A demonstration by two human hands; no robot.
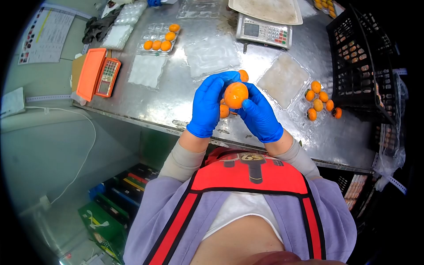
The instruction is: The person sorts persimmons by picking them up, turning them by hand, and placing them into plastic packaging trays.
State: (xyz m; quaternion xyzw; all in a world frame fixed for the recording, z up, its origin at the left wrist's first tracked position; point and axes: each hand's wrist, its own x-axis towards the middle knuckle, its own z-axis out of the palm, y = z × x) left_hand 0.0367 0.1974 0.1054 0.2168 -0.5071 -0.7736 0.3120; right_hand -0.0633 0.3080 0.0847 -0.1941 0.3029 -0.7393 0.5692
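- Here's the big one, a metal table (174, 98), spread out beneath and beyond the fingers.
- Well right of the fingers, a black crate (351, 90) stands tall at the table's edge!
- Straight ahead, past the fingertips: a white scale (270, 35), pan on top.
- Far left of the fingers sits an orange scale (93, 73).
- Right of the fingers, a clear tray (300, 107), seven fruits clustered on and around it.
- Ahead and left of them, another tray (153, 34), five fruits aboard.
- And the blue-gloved left hand (206, 104) and right hand (261, 117): fingers curled in, cupping one fruit together.
- There's that orange fruit (236, 95), right between both sets of fingers; others peek out just behind.
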